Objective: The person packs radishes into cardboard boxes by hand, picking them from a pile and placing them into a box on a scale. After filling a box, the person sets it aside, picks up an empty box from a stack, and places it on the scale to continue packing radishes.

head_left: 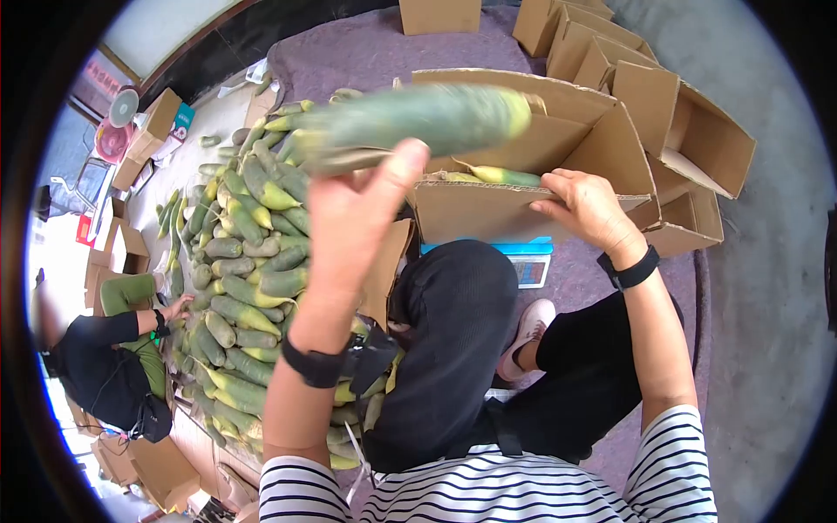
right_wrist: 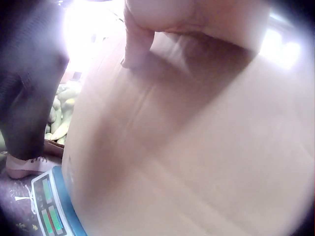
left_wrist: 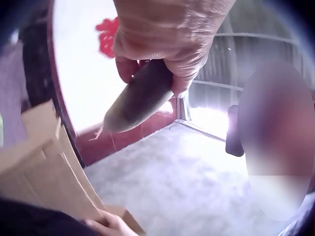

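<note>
A large green radish (head_left: pixel 427 120), blurred by motion, is held up in the left hand (head_left: pixel 349 213), above the near left corner of an open cardboard box (head_left: pixel 488 209). The left wrist view shows the left hand (left_wrist: pixel 165 39) with thumb and fingers round the radish (left_wrist: pixel 140 96). My right hand (head_left: pixel 588 207) grips the box's near top edge, thumb outside; in the right wrist view the hand (right_wrist: pixel 182 19) lies against the cardboard wall (right_wrist: pixel 197 137). Inside the box, a radish (head_left: pixel 506 176) shows. Under the box stands a blue-edged scale (head_left: pixel 530 261).
A big heap of radishes (head_left: pixel 244 309) covers the floor at the left. Several open cardboard boxes (head_left: pixel 645 105) stand at the upper right. Another person (head_left: pixel 100 366) sits at the far left, one hand at the heap. My knee (head_left: pixel 462 296) is close to the box.
</note>
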Available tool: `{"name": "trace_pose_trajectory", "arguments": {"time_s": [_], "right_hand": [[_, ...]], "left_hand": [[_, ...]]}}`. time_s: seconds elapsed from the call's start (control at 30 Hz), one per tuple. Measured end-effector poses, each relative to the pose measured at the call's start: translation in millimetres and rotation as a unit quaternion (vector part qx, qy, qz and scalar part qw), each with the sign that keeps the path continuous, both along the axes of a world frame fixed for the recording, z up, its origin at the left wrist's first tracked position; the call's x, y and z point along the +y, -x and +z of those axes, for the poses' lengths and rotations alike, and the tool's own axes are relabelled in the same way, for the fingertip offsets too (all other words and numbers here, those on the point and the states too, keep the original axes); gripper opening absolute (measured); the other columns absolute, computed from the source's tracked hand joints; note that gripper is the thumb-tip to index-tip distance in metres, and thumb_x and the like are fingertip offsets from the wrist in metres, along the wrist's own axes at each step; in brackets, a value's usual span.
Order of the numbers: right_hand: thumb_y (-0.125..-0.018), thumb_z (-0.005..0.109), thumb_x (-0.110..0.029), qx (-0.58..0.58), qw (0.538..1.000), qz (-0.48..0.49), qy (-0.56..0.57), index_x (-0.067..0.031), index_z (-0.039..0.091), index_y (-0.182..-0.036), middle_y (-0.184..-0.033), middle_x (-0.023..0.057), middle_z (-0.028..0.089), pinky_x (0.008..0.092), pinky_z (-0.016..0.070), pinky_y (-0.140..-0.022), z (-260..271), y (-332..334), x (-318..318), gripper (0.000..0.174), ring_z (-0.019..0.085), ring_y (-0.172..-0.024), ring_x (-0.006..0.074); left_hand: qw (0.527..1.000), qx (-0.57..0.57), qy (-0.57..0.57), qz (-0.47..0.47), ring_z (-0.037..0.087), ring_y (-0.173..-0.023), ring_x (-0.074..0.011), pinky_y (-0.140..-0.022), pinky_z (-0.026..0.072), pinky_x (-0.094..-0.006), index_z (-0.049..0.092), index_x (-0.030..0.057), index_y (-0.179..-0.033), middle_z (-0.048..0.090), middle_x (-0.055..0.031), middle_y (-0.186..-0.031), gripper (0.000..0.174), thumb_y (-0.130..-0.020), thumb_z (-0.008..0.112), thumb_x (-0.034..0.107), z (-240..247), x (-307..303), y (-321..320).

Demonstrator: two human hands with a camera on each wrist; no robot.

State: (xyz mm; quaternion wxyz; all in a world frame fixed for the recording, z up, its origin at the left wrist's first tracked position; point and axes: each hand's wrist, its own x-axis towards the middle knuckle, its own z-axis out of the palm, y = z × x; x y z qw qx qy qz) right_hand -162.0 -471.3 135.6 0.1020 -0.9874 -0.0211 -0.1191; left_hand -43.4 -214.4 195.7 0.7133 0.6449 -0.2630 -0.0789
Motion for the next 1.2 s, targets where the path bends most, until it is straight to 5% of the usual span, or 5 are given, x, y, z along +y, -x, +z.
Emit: {"name": "trace_pose_trajectory", "arguments": {"time_s": [0.77, 0.97, 1.03, 1.1, 1.2], "right_hand": [[-0.081, 0.064, -0.028, -0.094, 0.996, -0.001, -0.001, -0.0060, 0.059, -0.084, -0.081, 0.0105, 0.062, 0.0388, 0.0503, -0.070, 11, 6, 11, 0.023, 0.062, -0.079, 0.0288], [-0.081, 0.056, -0.008, -0.340, 0.915, 0.122, -0.180, -0.0001, 0.062, -0.096, -0.095, 0.0126, 0.061, 0.0352, 0.0470, -0.080, 149, 97, 93, 0.019, 0.059, -0.088, 0.0212], [-0.089, 0.046, -0.012, -0.388, 0.773, 0.290, -0.409, 0.0041, 0.060, -0.106, -0.096, 0.0137, 0.062, 0.0373, 0.0422, -0.089, 171, 134, 112, 0.027, 0.056, -0.094, 0.0231], [-0.083, 0.049, -0.009, -0.380, 0.767, 0.428, -0.291, -0.0117, 0.046, -0.077, -0.070, 0.0024, 0.054, 0.0311, 0.0364, -0.053, 205, 133, 127, 0.007, 0.049, -0.058, 0.0177], [-0.088, 0.057, -0.015, -0.599, 0.719, 0.205, -0.285, -0.0138, 0.058, -0.073, -0.063, -0.0079, 0.054, 0.0210, 0.0349, -0.049, 199, 164, 173, 0.015, 0.046, -0.049, 0.0050]], "left_hand": [[0.855, -0.355, -0.379, -0.012, 0.028, -0.129, -0.0433, -0.104, 0.0280, -0.0517, 0.038, 0.0075, -0.137, 0.026, -0.0227, -0.142, 0.085, -0.065, 0.079, 0.028, -55, 75, 103], [0.855, -0.351, -0.381, 0.009, 0.028, -0.130, -0.0420, -0.105, 0.0275, -0.0506, 0.038, 0.0075, -0.136, 0.027, -0.0229, -0.142, 0.085, -0.065, 0.079, 0.028, -55, 85, 103], [0.855, -0.352, -0.381, 0.011, 0.028, -0.130, -0.0417, -0.105, 0.0272, -0.0505, 0.038, 0.0067, -0.136, 0.028, -0.0232, -0.142, 0.083, -0.066, 0.078, 0.027, -55, 84, 102], [0.854, -0.356, -0.381, 0.013, 0.028, -0.130, -0.0415, -0.106, 0.0270, -0.0503, 0.038, 0.0065, -0.136, 0.029, -0.0233, -0.141, 0.082, -0.066, 0.077, 0.027, -55, 83, 103], [0.852, -0.362, -0.377, 0.017, 0.030, -0.128, -0.0422, -0.104, 0.0290, -0.0502, 0.038, 0.0077, -0.136, 0.028, -0.0232, -0.141, 0.083, -0.066, 0.078, 0.026, -55, 83, 104]]}}
